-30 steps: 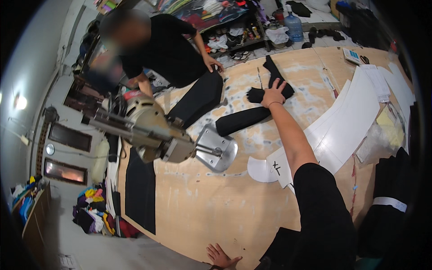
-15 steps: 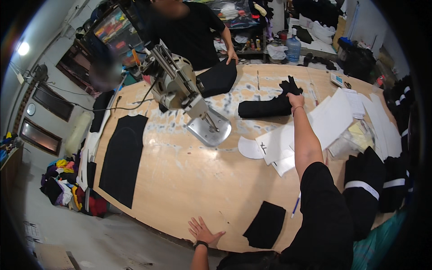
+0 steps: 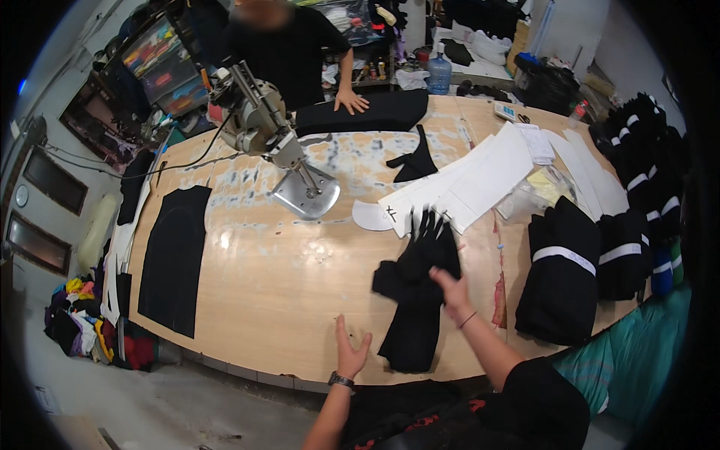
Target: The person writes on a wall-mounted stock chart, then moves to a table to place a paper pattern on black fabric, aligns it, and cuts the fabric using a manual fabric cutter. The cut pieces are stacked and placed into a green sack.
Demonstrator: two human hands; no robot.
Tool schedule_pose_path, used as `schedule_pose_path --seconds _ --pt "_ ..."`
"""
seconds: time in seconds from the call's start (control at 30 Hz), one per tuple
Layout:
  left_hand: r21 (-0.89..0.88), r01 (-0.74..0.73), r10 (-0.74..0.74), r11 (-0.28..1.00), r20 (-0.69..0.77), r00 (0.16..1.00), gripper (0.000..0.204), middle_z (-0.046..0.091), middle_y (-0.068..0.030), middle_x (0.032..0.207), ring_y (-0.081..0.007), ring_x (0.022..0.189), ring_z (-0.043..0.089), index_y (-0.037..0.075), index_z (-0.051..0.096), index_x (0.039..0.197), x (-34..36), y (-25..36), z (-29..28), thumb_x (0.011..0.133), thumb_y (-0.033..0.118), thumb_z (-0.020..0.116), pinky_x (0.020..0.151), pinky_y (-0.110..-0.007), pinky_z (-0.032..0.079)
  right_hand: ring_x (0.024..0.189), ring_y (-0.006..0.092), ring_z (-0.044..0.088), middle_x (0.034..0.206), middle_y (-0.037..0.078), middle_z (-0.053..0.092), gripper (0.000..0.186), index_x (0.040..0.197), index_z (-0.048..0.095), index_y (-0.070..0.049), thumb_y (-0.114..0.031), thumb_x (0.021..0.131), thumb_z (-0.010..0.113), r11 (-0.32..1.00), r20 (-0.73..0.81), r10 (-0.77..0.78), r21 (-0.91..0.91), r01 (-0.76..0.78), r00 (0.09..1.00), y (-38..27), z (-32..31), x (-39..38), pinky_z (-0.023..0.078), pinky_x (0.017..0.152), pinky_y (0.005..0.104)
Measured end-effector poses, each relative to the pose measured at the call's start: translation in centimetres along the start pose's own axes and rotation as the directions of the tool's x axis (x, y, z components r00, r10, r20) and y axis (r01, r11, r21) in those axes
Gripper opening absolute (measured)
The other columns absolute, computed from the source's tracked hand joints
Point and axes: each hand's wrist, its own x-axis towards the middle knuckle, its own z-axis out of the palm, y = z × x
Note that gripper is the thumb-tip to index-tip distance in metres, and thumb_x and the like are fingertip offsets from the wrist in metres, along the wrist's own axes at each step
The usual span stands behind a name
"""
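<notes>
My right hand (image 3: 450, 291) is closed on a bundle of black fabric (image 3: 420, 259) whose loose strips at the far end are blurred by motion. The bundle hangs above or partly on a flat cut piece of black fabric (image 3: 411, 341) near the table's front edge. To the left of it, my left hand (image 3: 350, 349) is raised with thumb and fingers apart, holding nothing. A smaller black fabric scrap (image 3: 415, 159) lies farther back, beside white paper patterns (image 3: 487, 176).
A cloth-cutting machine (image 3: 262, 120) stands on its metal base plate (image 3: 307, 196) at mid-table. Across the table, a co-worker's hand (image 3: 349, 100) rests on black fabric (image 3: 382, 114). A large cut piece (image 3: 176, 262) lies left; tied black rolls (image 3: 559, 277) stand right.
My right hand has drawn the black bundle from the far side toward me. My left hand has lifted off the table. The co-worker's black fabric now lies stretched further right.
</notes>
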Motion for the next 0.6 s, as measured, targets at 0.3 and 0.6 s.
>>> schedule_pose_path --seconds 0.3,0.6 --pt "-0.036 -0.072 0.069 0.997 -0.07 0.995 0.093 0.036 -0.0311 0.16 -0.0412 0.148 0.04 -0.005 0.037 0.158 2.8 4.0 6.1 0.091 0.039 0.084 0.123 -0.047 0.033 0.143 0.0605 0.034 0.154 0.039 0.036 0.075 0.141 0.052 0.0 -0.019 0.074 0.079 0.31 0.639 0.165 -0.756 0.576 0.751 5.7 4.6 -7.0 0.041 0.118 0.0578" --pt "-0.09 0.213 -0.229 0.973 -0.225 0.947 0.067 0.056 -0.0267 0.132 -0.0426 0.122 0.059 -0.007 0.06 0.131 4.4 -0.3 4.9 0.09 0.039 0.086 0.107 -0.049 0.047 0.112 0.0416 0.069 0.134 0.028 0.064 0.07 0.145 0.051 -0.012 -0.03 0.085 0.084 0.059 0.421 -0.096 -0.902 0.427 0.902 -1.0 5.8 29.9 0.058 0.094 0.0533"
